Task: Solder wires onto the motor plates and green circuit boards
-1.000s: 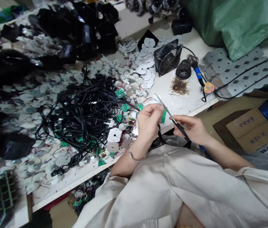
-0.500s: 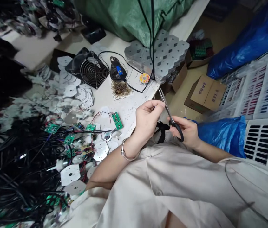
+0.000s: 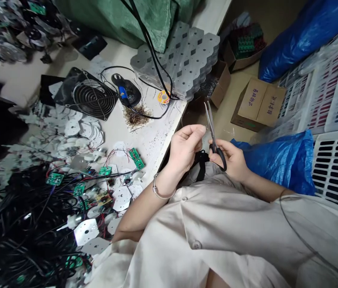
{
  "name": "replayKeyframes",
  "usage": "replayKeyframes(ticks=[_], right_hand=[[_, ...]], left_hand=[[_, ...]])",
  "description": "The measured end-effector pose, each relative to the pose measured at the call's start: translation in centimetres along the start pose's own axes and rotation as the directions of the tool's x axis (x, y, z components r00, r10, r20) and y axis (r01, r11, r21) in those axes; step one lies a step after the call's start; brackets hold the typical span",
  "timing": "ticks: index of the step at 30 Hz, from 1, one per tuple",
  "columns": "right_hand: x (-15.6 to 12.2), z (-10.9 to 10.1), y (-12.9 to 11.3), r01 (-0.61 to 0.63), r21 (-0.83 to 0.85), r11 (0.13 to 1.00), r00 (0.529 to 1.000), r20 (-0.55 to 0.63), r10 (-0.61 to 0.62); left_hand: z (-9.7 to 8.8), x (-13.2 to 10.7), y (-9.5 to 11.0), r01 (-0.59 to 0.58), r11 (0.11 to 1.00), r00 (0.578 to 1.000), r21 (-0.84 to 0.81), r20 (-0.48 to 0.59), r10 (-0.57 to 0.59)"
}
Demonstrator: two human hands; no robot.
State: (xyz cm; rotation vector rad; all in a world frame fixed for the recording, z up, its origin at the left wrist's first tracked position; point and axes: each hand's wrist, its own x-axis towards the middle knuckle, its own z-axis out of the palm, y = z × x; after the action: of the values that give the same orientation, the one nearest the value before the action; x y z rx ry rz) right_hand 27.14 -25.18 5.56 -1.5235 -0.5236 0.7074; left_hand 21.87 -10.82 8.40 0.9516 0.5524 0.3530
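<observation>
Just past the desk edge, at centre frame, both hands meet over the person's lap. The right hand has its fingers curled through the black loops of the scissors, gripping them firmly. Their long axis runs nearly upright in the frame, with the tips pointing to the top and the blades at most narrowly parted. The left hand is immediately left of the blades, thumb and forefinger pinched tight together. Whatever sits between them is too small to make out. That pinch lies level with the blades' lower half, just beside them and possibly touching, so the left hand's fingertips are the part closest to the cutting edge. A black strap hangs below, between the two hands. Further left on the desk lie green circuit boards, a black fan and tangled black cables. A blue bag sits to the right.
</observation>
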Motion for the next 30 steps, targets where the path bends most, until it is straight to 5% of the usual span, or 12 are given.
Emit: replayKeyframes(ticks=[7,11,14,16,19,21,22,24,27,28,29,30], right_hand=[[0.3,-0.2,0.3,-0.013,0.095,0.995,0.995,0.097,0.004],[2.8,-1.6,4.2,0.065,-0.174,0.983,0.985,-0.146,-0.091],[5.2,-3.6,6.7,-0.162,-0.374,0.913,0.982,-0.149,0.113],[6.3,-4.5,6.0,-0.166,-0.384,0.908,0.986,-0.09,0.142],[7.3,-4.4,1.0,0.115,-0.339,0.934,0.993,0.022,-0.114],[8.1,-3.5,-3.7,0.44,-0.347,0.828,0.897,0.145,-0.417],[8.8,-2.9,-6.0,0.6,-0.372,0.708,0.797,0.202,-0.569],[10.8,-0.9,-10.9,0.834,-0.391,0.391,0.508,0.265,-0.82],[14.7,3.5,-18.9,0.917,-0.398,-0.036,0.081,0.275,-0.958],[15.7,5.2,-21.8,0.897,-0.431,-0.102,0.02,0.271,-0.962],[16.6,7.0,-24.7,0.878,-0.468,-0.099,0.04,0.277,-0.96],[17.2,8.8,-27.3,0.859,-0.509,-0.058,0.12,0.31,-0.943]], left_hand=[[-0.3,-0.5,0.5,-0.028,0.999,0.999,-0.038,-0.016,0.028],[-0.7,-0.7,0.7,-0.045,0.998,0.999,-0.051,-0.011,0.044],[-1.3,-0.9,0.7,-0.098,0.994,0.995,-0.056,-0.017,0.097],[-2.0,-1.0,0.6,-0.174,0.984,0.984,-0.036,-0.05,0.172],[-3.6,-1.6,1.2,-0.337,0.94,0.933,0.053,-0.118,0.341],[-5.1,-2.7,2.8,-0.431,0.891,0.883,0.143,-0.135,0.449],[-5.9,-3.7,4.1,-0.481,0.855,0.851,0.195,-0.131,0.509],[-7.6,-6.5,7.0,-0.599,0.736,0.749,0.315,-0.106,0.655],[-10.1,-11.8,10.9,-0.707,0.532,0.554,0.465,-0.102,0.826],[-10.9,-13.3,11.6,-0.708,0.505,0.522,0.493,-0.116,0.845],[-11.6,-14.3,12.1,-0.704,0.505,0.512,0.5,-0.136,0.848],[-12.2,-14.9,12.3,-0.701,0.526,0.517,0.481,-0.164,0.84]])
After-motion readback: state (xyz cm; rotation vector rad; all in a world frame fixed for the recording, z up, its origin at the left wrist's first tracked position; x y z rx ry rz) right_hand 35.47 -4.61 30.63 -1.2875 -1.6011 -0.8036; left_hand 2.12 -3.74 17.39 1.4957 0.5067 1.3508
